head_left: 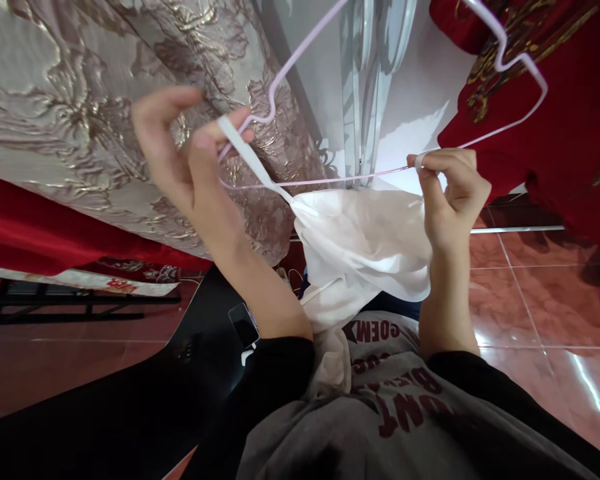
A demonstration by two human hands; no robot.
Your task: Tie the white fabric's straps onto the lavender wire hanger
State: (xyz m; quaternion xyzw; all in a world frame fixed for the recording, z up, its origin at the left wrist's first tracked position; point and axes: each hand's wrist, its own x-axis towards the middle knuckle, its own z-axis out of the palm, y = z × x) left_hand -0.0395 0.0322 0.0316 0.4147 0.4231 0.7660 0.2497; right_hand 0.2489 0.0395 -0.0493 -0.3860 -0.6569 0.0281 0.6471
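Observation:
A thin white wire hanger [330, 179] hangs in front of me with a white strappy garment [365, 247] bunched below it. My left hand [185, 153] pinches the garment's white strap [250, 160] against the hanger's left shoulder notch, thumb and forefinger together, other fingers raised. My right hand [450, 193] is closed on the garment's other strap at the hanger's right end. The garment's lower part drops onto my grey printed shirt [395, 400].
A grey-gold brocade cloth [80, 113] hangs at the left over red fabric [40, 233]. A red and gold garment [555, 120] hangs at the upper right. Glossy red floor tiles [540, 293] lie below. A dark object with a phone-like screen [243, 323] sits beside my left arm.

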